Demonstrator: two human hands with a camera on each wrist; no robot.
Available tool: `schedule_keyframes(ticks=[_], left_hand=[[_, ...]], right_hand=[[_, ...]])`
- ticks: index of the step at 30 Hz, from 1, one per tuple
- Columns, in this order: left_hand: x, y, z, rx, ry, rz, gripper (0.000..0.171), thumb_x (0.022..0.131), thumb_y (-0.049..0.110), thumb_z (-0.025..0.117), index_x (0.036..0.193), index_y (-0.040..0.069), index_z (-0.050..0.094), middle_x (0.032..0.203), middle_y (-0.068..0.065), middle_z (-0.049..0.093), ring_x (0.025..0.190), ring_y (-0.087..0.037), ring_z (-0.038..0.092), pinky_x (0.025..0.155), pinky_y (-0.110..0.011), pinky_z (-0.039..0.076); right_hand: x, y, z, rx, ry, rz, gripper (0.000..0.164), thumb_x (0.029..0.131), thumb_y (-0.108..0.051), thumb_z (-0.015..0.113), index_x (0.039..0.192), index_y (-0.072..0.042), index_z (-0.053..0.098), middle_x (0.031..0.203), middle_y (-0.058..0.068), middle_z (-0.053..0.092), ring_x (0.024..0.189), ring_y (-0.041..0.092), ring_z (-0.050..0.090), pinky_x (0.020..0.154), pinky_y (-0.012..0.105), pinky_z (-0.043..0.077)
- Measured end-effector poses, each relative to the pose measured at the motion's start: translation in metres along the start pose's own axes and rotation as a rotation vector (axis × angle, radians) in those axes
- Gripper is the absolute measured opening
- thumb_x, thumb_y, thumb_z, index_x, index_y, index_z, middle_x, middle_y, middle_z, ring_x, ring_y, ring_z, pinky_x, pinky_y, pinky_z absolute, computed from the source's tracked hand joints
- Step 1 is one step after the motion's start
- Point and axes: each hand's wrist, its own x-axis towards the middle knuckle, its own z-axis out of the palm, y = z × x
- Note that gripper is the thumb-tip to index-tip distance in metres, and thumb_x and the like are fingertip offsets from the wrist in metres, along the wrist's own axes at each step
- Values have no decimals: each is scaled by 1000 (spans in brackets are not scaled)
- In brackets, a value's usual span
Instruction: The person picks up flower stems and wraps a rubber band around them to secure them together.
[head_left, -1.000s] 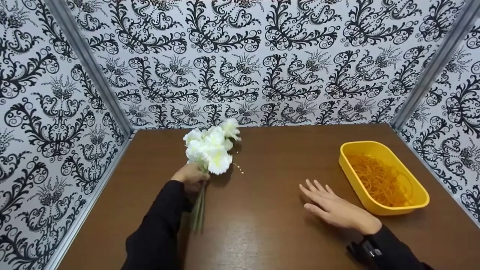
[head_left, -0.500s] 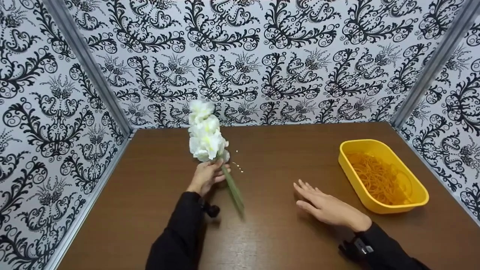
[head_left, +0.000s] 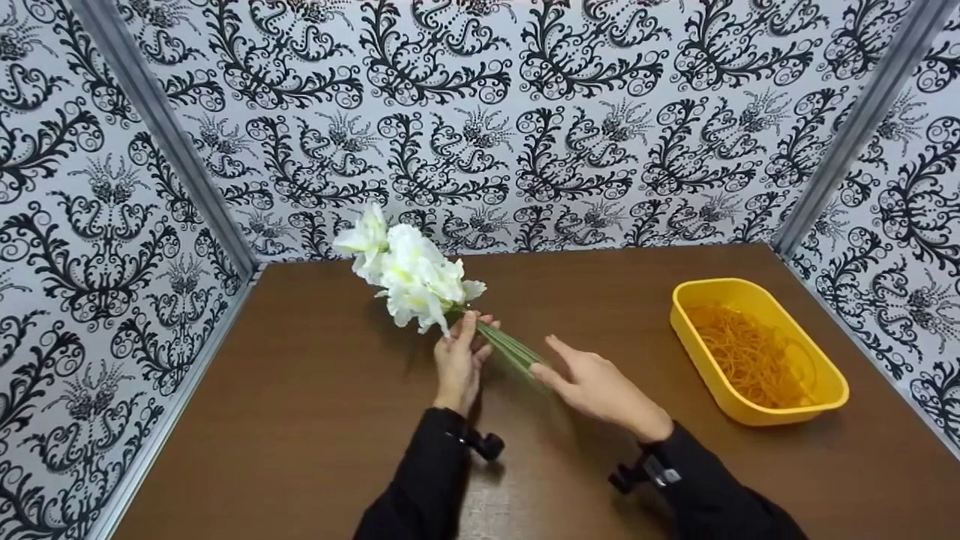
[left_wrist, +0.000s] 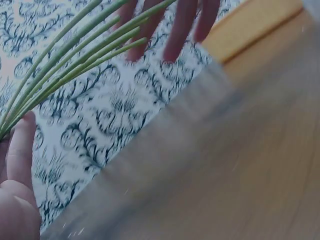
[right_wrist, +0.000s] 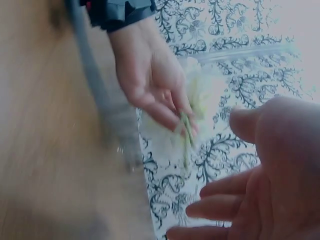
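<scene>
A bunch of white artificial-looking flowers (head_left: pixel 416 277) slants over the table, its blooms toward the back left. My left hand (head_left: pixel 459 364) grips the green stems (head_left: pixel 514 351) just below the blooms, thumb across them. In the left wrist view, the stems (left_wrist: pixel 75 65) fan out from the left hand (left_wrist: pixel 20 165) toward the right hand's fingers (left_wrist: pixel 181 30). Beside the lower stem ends is my right hand (head_left: pixel 604 386), its fingers extended and spread. The right wrist view shows that right hand (right_wrist: pixel 280 185) with nothing in its grasp, facing the left hand (right_wrist: pixel 147 75).
At the right stands a yellow plastic tub (head_left: pixel 784 417) with a tangle of orange rubber bands (head_left: pixel 750 356) inside. Patterned wall panels (head_left: pixel 480 150) enclose the brown table (head_left: pixel 300 435) at the back and both sides. Each wrist carries a small black camera.
My left hand has carried the flowers rightward, turning them so the blooms point back left and the stems front right. My right hand has moved left from the bare table to the stem ends.
</scene>
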Motion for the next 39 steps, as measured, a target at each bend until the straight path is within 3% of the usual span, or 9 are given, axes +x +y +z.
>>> schedule_keyframes(ticks=[5,8,11,15,21,27,30,34,39], left_hand=[[-11,-10,11,-25,-32,23,19,103,19,60,107,2,68,100,-11,75,94,-23,74,71,-25,60],[-13,-13,15,-72,-55,7,21,104,18,58,110,0,66,99,-11,74,95,-23,73,76,-28,61],[-13,-15,15,-134,-90,-15,23,105,18,56,113,-2,61,99,-10,72,93,-22,73,83,-32,60],[-12,-16,13,-181,-132,-37,21,106,20,54,110,1,61,97,-10,70,89,-20,72,88,-35,59],[-14,-10,13,-290,-189,-88,20,108,17,49,104,5,64,94,-7,65,86,-18,67,93,-36,57],[-19,7,23,-559,-259,-128,19,106,13,38,99,4,53,80,-4,45,72,-17,44,70,-27,44],[-20,14,25,-634,-305,-160,17,102,16,42,88,8,46,71,1,35,63,-13,33,59,-22,35],[-20,22,21,-708,-382,-204,31,100,20,50,73,14,38,62,7,24,54,-6,21,50,-15,25],[-20,29,15,-840,-529,-222,40,98,17,56,67,16,31,59,10,17,50,-4,13,46,-13,19]], right_hand=[[14,-8,19,-126,81,-42,63,99,-51,60,135,0,57,103,13,69,84,29,68,68,48,57],[17,-8,26,-169,119,-97,38,102,-37,61,115,-1,60,73,2,56,60,19,56,50,37,46],[17,-8,28,-172,138,-155,22,104,-26,59,99,-5,57,62,-5,39,49,12,41,43,29,33],[16,-8,27,-156,116,-197,23,105,-25,56,90,-8,53,60,-7,32,47,9,35,42,25,27],[16,-11,26,-105,34,-159,25,107,-26,52,87,-11,54,61,-8,33,49,10,38,43,27,32],[13,-20,27,-95,40,-180,27,107,-24,52,84,-10,51,61,-8,32,50,12,37,44,29,33],[10,-25,27,-116,50,-193,28,106,-24,54,83,-10,50,60,-7,31,49,13,36,43,29,31],[5,-32,27,-108,15,-213,31,106,-26,54,80,-12,48,61,-8,30,49,10,33,42,25,27],[1,-39,25,-63,-39,-221,32,107,-27,52,78,-15,45,62,-10,29,49,6,29,43,21,25]])
